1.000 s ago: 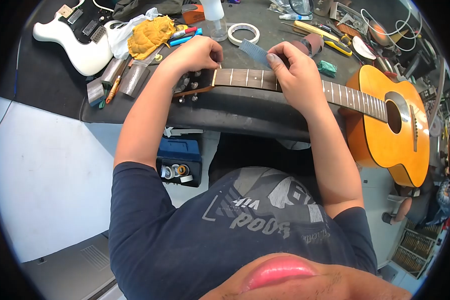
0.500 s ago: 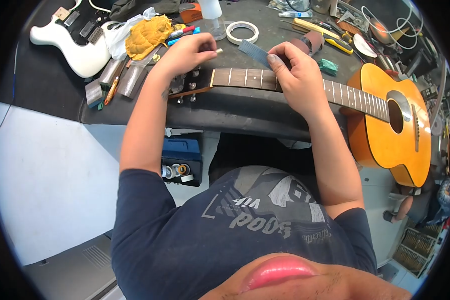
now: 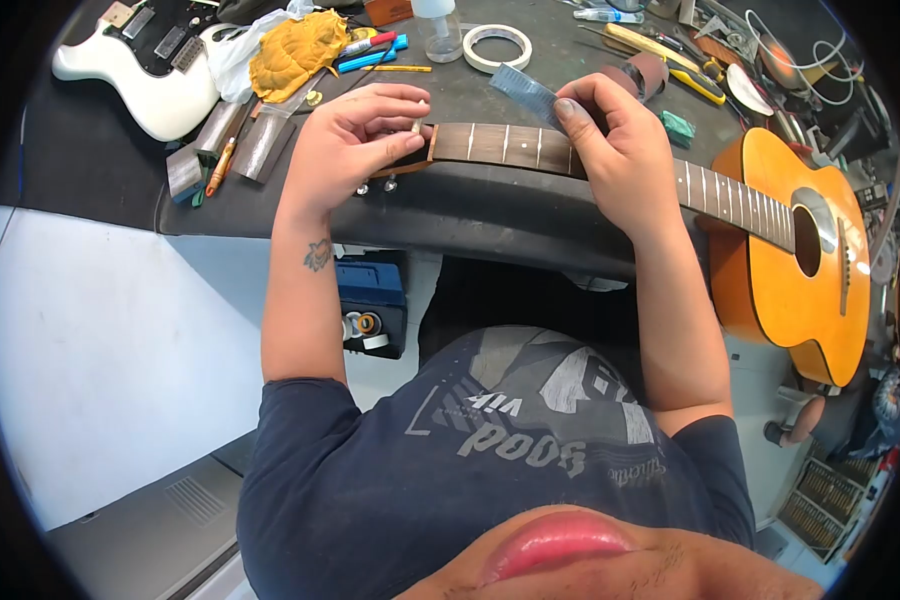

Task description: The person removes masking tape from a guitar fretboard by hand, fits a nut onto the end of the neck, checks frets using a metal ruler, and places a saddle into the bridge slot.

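My left hand [image 3: 362, 145] is by the headstock end of an acoustic guitar's neck, pinching a small off-white piece [image 3: 419, 118] upright between thumb and fingertips. Above the fretboard [image 3: 490, 144], my right hand [image 3: 620, 140] is closed on one end of a flat grey-blue strip [image 3: 523, 93] with fine lines across it. The strip's other end points up and left, apart from the small piece. Below the right wrist the neck runs on to the orange-yellow guitar body [image 3: 770, 270]. My left hand hides most of the headstock; two silver tuners [image 3: 390, 183] show below it.
A roll of masking tape [image 3: 497, 48] and a clear bottle [image 3: 440, 35] stand beyond the hands. Left are a yellow cloth [image 3: 298, 58], metal blocks [image 3: 265, 145] and a white electric guitar body [image 3: 160, 95]. Pliers [image 3: 695, 85] and other tools lie at right.
My left hand has turned and lowered towards the headstock, its fingers more extended and the small piece now upright. My right hand still holds the strip. The whole view has shifted slightly.
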A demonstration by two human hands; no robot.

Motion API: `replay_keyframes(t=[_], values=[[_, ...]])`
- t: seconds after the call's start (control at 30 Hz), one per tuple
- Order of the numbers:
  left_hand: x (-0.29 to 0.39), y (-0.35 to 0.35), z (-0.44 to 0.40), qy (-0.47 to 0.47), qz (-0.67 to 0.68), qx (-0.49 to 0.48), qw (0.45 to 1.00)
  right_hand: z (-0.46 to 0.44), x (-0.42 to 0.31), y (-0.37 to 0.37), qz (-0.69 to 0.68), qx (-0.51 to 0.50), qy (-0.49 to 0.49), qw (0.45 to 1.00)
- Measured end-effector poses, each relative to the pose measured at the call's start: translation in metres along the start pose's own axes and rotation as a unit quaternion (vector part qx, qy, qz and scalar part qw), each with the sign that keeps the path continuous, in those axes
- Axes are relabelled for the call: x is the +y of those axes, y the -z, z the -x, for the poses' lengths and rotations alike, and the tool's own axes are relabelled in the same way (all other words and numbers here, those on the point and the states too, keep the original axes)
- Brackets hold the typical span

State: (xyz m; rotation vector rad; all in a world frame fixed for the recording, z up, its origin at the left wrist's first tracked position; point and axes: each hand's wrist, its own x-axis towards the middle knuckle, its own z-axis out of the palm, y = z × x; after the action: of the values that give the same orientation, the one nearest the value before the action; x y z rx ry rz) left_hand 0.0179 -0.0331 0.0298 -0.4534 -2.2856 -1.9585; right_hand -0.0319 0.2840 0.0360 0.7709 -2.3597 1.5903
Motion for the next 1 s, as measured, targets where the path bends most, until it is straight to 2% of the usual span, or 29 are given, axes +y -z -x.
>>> replay_keyframes(t=[0.07, 0.17, 0.3, 0.6, 0.8, 1.0], values=[[-0.001, 0.0, 0.0, -0.013, -0.045, -0.019, 0.999, 0.0, 0.001, 0.001, 0.0, 0.001, 0.007, 1.0], [0.001, 0.003, -0.005, -0.119, -0.245, -0.057, 0.961, 0.0, 0.0, 0.0, 0.001, 0.005, 0.007, 1.0], [-0.008, -0.005, 0.0, -0.064, -0.163, -0.032, 0.984, 0.001, -0.006, 0.003, -0.001, -0.021, -0.022, 1.0], [-0.015, -0.01, 0.004, -0.051, -0.116, -0.002, 0.992, 0.001, -0.001, -0.001, 0.006, 0.008, 0.021, 1.0], [-0.026, -0.003, 0.002, -0.104, -0.155, -0.027, 0.982, 0.001, -0.004, -0.002, 0.036, 0.0, 0.03, 0.999], [-0.033, 0.001, 0.0, -0.164, -0.184, -0.039, 0.968, -0.006, -0.002, -0.001, -0.004, -0.046, 0.026, 0.999]])
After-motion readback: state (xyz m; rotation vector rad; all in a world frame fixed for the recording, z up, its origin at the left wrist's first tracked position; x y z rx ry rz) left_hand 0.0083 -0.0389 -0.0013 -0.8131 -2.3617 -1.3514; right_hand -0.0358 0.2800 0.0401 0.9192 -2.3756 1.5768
